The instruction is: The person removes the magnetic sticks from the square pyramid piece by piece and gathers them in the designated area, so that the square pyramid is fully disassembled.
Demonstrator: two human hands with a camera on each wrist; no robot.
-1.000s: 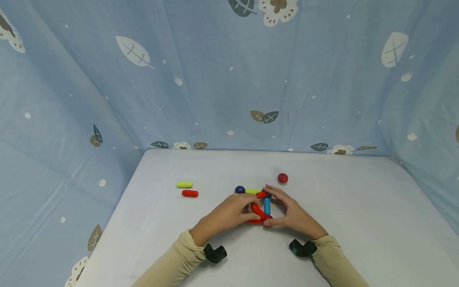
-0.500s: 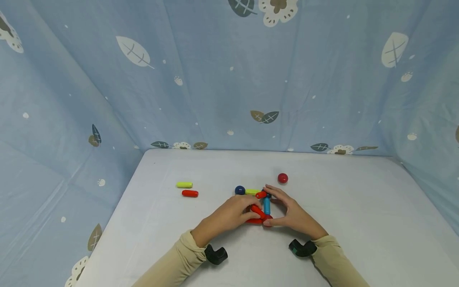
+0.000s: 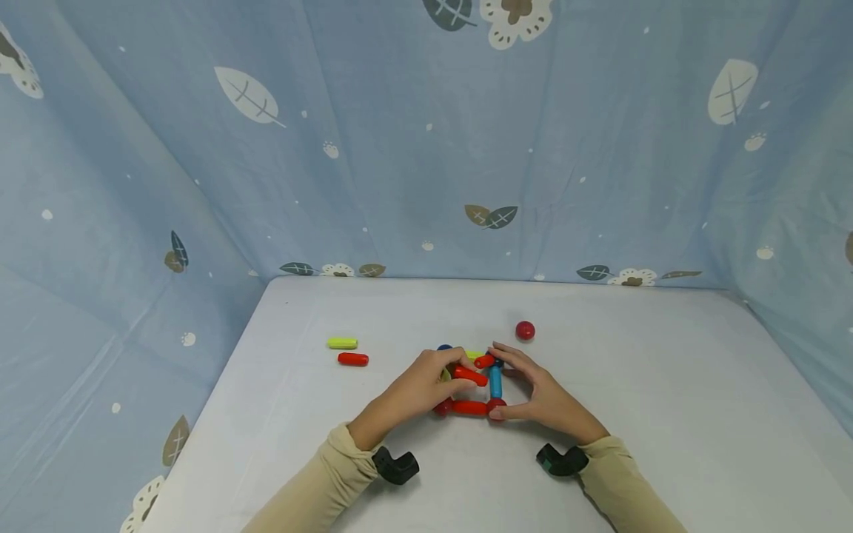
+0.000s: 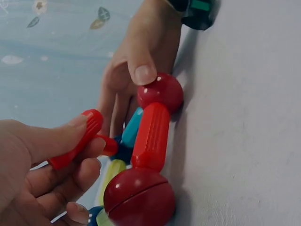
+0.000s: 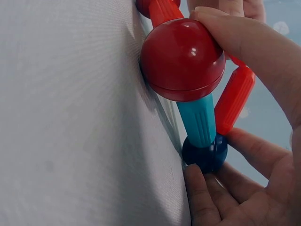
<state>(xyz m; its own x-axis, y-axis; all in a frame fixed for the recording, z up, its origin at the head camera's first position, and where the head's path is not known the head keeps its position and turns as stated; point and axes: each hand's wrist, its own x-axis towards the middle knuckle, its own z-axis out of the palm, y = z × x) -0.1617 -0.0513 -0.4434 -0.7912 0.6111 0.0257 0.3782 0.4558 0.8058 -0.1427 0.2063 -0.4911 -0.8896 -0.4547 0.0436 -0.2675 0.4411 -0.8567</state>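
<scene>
My left hand (image 3: 423, 381) pinches a red rod (image 3: 471, 376) between thumb and fingers, above a square frame of balls and rods on the table. My right hand (image 3: 549, 396) holds the frame's right side, thumb on a red ball (image 5: 183, 59) and fingers at a dark blue ball (image 5: 204, 153). A light blue rod (image 3: 496, 383) joins these two. Another red rod (image 5: 236, 99) slants up from the dark blue ball. Along the near side, a red rod (image 3: 470, 408) leads to a second red ball (image 4: 139, 197). The left hand partly hides the frame's left side.
A loose red ball (image 3: 525, 331) lies behind the right hand. Off to the left are a loose yellow-green rod (image 3: 343, 343) and a loose red rod (image 3: 353, 359). The white table (image 3: 633, 355) meets a blue patterned cloth (image 3: 400, 148) at its back edge.
The left hand has drawn the red rod leftward and up, away from the near right red ball where its end was. The right hand stays in place.
</scene>
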